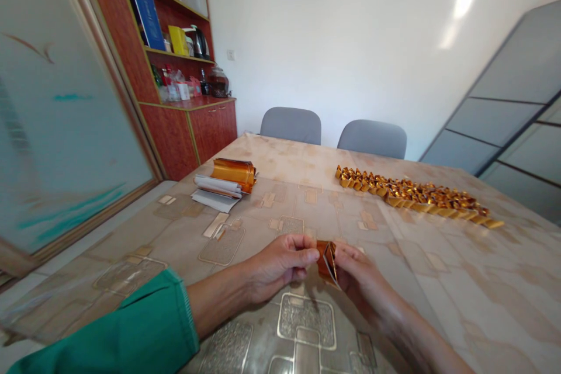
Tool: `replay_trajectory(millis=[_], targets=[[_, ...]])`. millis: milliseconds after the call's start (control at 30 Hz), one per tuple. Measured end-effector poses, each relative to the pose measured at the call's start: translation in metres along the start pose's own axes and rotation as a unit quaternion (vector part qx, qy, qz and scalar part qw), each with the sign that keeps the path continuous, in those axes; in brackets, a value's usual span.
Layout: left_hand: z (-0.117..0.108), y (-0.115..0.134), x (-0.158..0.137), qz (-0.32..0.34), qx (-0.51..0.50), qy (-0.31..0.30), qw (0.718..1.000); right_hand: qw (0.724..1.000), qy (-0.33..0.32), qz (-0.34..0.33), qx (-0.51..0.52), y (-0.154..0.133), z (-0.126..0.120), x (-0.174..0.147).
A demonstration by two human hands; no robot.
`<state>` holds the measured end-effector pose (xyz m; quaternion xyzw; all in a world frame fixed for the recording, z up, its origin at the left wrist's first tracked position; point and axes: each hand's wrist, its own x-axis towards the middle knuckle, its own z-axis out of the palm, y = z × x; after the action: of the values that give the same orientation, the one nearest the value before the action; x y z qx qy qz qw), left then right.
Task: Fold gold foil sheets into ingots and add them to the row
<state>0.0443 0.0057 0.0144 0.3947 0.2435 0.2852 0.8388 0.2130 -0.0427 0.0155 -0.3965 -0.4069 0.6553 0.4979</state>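
Between my two hands, above the table, is a small folded piece of gold foil paper (326, 263). A pale inner side shows along its open fold. My left hand (283, 266) pinches its left edge between thumb and fingers. On the opposite edge my right hand (357, 269) grips the paper, with some of its fingers hidden behind the hand. Farther off to the left lies a stack of gold and white paper sheets (232, 172), curled and loosely piled. Rows of folded gold paper pieces (416, 190) stand close together at the right.
A patterned table cover (280, 210) spreads under everything. Two grey chairs (291, 124) stand at the far edge. A red wooden cabinet (170, 128) holds bottles, a kettle (199, 42) and a glass jar (218, 80). At the left is a frosted glass door (65, 117).
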Motion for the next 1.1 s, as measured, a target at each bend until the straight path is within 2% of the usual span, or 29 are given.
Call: replay_trajectory(millis=[100, 200, 333, 500, 633, 867, 1100], targets=[[0.001, -0.001, -0.001, -0.013, -0.010, -0.041, 0.999, 0.995, -0.058, 0.034, 0.072, 0.000, -0.002, -0.001], [0.001, -0.002, -0.004, -0.032, -0.030, -0.068, 0.997, 0.978, -0.130, 0.076, 0.143, 0.003, -0.006, 0.000], [0.003, -0.001, -0.006, -0.043, -0.048, -0.082, 0.995, 0.968, -0.170, 0.069, 0.168, 0.007, -0.011, 0.001], [0.002, 0.004, -0.007, -0.051, -0.032, -0.061, 0.996, 0.969, -0.178, 0.045, 0.167, 0.006, -0.011, -0.001], [0.002, 0.005, -0.008, -0.057, -0.024, -0.047, 0.997, 0.968, -0.178, 0.051, 0.172, 0.003, -0.008, -0.001], [0.003, -0.002, -0.005, -0.056, -0.185, -0.036, 0.980, 0.969, -0.134, 0.053, 0.202, 0.004, -0.008, 0.001], [0.003, -0.006, -0.005, -0.080, -0.256, -0.049, 0.962, 0.963, -0.158, 0.065, 0.206, 0.008, -0.007, 0.002]])
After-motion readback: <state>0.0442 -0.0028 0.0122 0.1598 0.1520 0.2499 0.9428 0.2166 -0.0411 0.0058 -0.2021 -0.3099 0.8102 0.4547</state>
